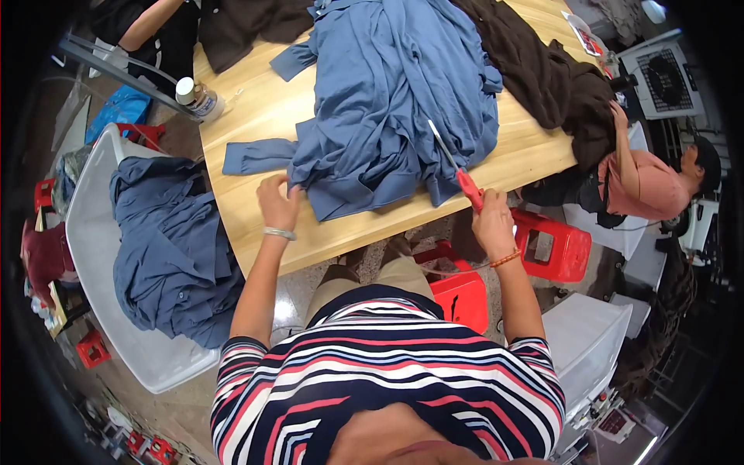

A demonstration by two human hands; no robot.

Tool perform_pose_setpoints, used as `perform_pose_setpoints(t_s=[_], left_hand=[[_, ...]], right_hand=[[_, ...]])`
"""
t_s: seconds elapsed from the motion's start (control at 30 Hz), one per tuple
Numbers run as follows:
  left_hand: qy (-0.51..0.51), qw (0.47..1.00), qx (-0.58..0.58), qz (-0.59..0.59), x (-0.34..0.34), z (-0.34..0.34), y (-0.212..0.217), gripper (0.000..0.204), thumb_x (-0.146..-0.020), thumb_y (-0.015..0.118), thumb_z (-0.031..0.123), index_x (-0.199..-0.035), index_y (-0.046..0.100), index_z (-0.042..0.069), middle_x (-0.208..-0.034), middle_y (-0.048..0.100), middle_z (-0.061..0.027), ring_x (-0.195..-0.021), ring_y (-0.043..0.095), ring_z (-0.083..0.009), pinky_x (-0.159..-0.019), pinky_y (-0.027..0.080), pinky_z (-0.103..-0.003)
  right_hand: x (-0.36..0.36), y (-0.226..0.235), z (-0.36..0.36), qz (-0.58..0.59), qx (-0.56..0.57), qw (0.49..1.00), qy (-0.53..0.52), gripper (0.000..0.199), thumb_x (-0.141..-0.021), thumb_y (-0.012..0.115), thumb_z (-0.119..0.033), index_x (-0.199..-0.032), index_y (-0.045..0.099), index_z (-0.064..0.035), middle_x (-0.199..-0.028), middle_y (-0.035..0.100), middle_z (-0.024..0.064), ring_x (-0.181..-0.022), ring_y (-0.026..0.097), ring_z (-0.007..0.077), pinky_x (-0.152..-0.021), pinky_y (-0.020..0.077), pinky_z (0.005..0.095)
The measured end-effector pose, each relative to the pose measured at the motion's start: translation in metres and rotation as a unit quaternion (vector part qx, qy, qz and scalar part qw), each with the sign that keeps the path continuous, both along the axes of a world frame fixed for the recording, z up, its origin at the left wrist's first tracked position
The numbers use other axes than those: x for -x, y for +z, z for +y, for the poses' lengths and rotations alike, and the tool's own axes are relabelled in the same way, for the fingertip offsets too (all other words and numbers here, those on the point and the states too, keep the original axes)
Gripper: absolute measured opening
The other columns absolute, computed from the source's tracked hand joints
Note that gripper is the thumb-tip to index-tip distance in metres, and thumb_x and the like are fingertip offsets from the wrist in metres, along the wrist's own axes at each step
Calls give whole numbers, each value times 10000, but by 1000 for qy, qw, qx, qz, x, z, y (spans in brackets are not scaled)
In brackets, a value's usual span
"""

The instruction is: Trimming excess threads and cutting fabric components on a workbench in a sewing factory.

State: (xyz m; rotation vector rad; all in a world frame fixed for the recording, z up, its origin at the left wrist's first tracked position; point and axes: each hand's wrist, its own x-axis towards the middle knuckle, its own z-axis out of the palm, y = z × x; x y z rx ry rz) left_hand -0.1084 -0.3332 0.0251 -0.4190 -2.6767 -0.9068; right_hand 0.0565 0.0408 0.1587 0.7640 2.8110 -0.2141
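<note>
Plainly, I see the blue garment pile heaped across the wooden table, right ahead of both hands. I judge each layer light, soft and limp, hardly slippery or fragile, though the bunched heap may drag. I'd take hold at the flat sleeve cuff or the front hem, where the cloth lies smoother. My left hand sits loosely curled at the near-left edge; I can't tell whether its fingertips pinch fabric. My right hand is wrapped around red-handled scissors, covering the grip's end. Folds hide how many garments there are, the top edge crops the pile, and blade contact is unclear.
</note>
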Motion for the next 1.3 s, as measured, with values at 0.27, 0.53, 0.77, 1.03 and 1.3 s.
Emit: perform_pose_setpoints(t_s=[0.27,0.53,0.77,1.03,1.3], left_hand=[[-67,987,-132,-58,40,151,-4,413,-764,742,173,-1128,585,56,-1065,585,-142,-911,589,-283,-806,487,-339],[-5,962,-188,-200,42,155,-22,259,-757,747,222,-845,640,4,-836,657,-132,-745,625,-282,-693,479,-337],[-22,886,-374,-274,31,153,-33,215,-801,731,178,-868,649,-9,-756,650,-6,-689,526,-58,-636,460,-258],[-33,828,-467,-307,25,140,-59,221,-793,749,177,-833,613,7,-703,550,53,-645,445,-48,-575,383,-236],[74,945,-290,-134,36,103,18,124,-847,662,104,-927,609,26,-816,612,-44,-707,573,-128,-620,462,-287]], right_hand=[[44,-5,14,144,238,959,61,361,-855,626,-98,-1157,428,-73,-987,619,215,-915,609,421,-736,491,454],[77,-1,44,104,309,924,202,315,-844,601,-93,-1129,469,-86,-867,623,208,-822,611,411,-700,479,473],[64,-1,10,-63,216,913,341,216,-833,592,-171,-1008,527,-63,-647,597,197,-654,610,395,-607,461,491],[63,12,-18,-79,229,927,287,247,-841,609,-207,-1032,532,-71,-677,604,208,-686,616,400,-627,467,486],[59,23,0,10,280,948,152,288,-877,558,-154,-1158,519,-103,-864,619,225,-836,596,429,-705,467,480]])
